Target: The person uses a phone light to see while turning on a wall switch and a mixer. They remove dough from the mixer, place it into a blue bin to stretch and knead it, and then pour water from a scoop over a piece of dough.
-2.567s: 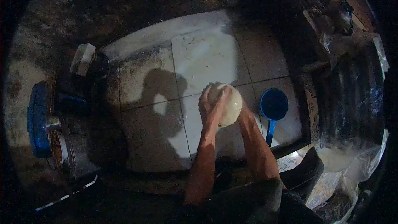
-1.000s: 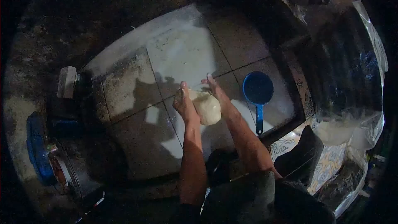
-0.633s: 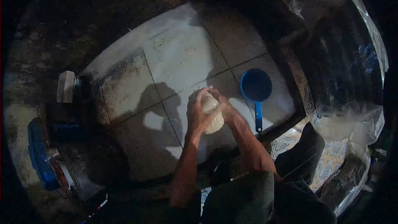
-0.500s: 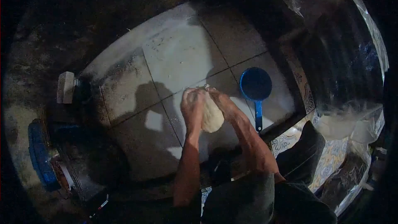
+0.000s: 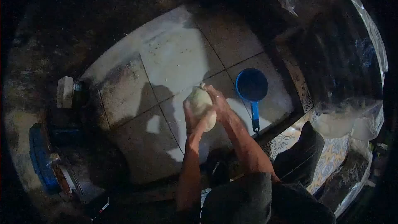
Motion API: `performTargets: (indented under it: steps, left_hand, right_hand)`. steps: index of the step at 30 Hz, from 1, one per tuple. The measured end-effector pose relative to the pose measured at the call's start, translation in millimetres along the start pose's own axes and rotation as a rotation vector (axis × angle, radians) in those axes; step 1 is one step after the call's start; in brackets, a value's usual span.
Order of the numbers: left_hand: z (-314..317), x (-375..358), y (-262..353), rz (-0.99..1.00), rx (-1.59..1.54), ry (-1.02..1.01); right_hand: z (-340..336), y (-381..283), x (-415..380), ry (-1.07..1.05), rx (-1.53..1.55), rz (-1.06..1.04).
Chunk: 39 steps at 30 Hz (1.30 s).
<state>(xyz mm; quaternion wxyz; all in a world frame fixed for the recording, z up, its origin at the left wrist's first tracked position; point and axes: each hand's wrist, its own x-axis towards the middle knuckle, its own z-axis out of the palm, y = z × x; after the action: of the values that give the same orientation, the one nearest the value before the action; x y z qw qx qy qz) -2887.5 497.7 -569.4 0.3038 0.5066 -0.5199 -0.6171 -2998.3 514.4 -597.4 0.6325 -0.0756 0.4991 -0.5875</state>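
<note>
A pale, rounded lump of dough sits between my two hands over the tiled surface. My left hand cups its left and near side, thumb laid across the lower part. Along the right side, my right hand presses with its fingers bent toward the far end. A small bit of dough sticks out at the far tip by the right fingers. The undersides of both hands are hidden by the dough.
A blue-handled round pan lies right of my hands. At the left stand a pale block-shaped object and a blue container. Clear plastic sheeting covers a dark bulk at the right. Small crumbs dot the tiles.
My left hand has shifted from over the dough's top to its left and near side, exposing more of the dough. The right hand stays along the right side.
</note>
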Motion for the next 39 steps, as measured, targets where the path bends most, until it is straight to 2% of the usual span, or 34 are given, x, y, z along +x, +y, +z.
performTargets:
  steps: [1, 2, 3, 5, 7, 9, 11, 12, 14, 15, 18, 20, 22, 24, 27, 29, 31, 33, 34, 37, 38, 39]
  left_hand:
    - [1, -1, 6, -0.151, -0.251, 0.030]
    - [-3, 7, -13, -0.244, -0.395, 0.016]
    - [-4, 10, -15, -0.256, -0.531, 0.013]
    - [-5, 11, -22, -0.293, -0.806, 0.007]
    - [-4, 15, -23, -0.285, -0.890, 0.060]
    - [-5, 17, -17, -0.210, -0.937, 0.087]
    - [-6, 14, -2, -0.184, -0.942, 0.107]
    - [-5, 7, 8, -0.210, -0.917, 0.142]
    - [-9, 3, 9, -0.287, -0.846, 0.119]
    - [-15, 4, 4, -0.266, -0.632, 0.038]
    - [-26, 6, 13, -0.207, -0.034, -0.139]
    - [-20, 8, -6, -0.237, -0.084, -0.026]
    - [-14, 15, -12, -0.263, -0.246, -0.032]
    - [-15, 12, -22, -0.325, -0.501, -0.153]
    - [-13, 8, -34, -0.518, -0.747, -0.008]
    - [-11, 7, -33, -0.467, -0.908, -0.017]
    - [-10, 5, -23, -0.456, -0.985, 0.008]
    - [-16, 3, -1, -0.482, -0.966, 0.074]
    - [-18, -1, 10, -0.328, -0.776, 0.007]
    - [-19, 27, -23, -0.297, -0.633, -0.193]
    - [-14, 31, -28, -0.320, -0.520, -0.063]
    - [-9, 35, -20, -0.306, -0.274, -0.005]
  right_hand:
    - [11, -13, 0, 0.006, -0.095, 0.029]
    - [24, -29, -5, 0.015, -0.188, 0.062]
    - [32, -35, -6, 0.031, -0.279, 0.098]
    - [18, -4, 20, 0.185, -0.567, -0.070]
    - [34, -45, -11, 0.069, -0.981, -0.407]
    - [23, -22, -20, 0.285, -0.902, -0.508]
    - [10, -7, -28, 0.252, -0.081, -0.165]
    - [7, -8, -32, 0.105, 0.371, 0.151]
    - [9, -4, -20, -0.079, 0.443, 0.096]
    - [8, 1, -14, -0.171, 0.478, 0.073]
    - [-6, 10, 7, -0.155, 0.369, -0.058]
    - [-22, 11, 13, -0.194, -0.433, -0.377]
    - [-16, -8, 17, -0.176, -0.968, -0.506]
    - [-2, -13, 21, -0.114, -1.204, -0.424]
    - [3, -15, 49, -0.330, -1.048, -0.381]
    - [17, -24, 51, -0.368, -1.115, -0.359]
    - [23, -41, 34, -0.410, -0.940, -0.245]
    - [10, -48, 4, -0.487, -0.432, -0.041]
    - [0, -29, 9, -0.543, -0.298, -0.121]
    - [9, -23, -12, -0.204, -0.350, 0.038]
    - [7, -20, -10, -0.240, -0.267, 0.007]
    - [3, -13, -3, -0.282, -0.187, -0.024]
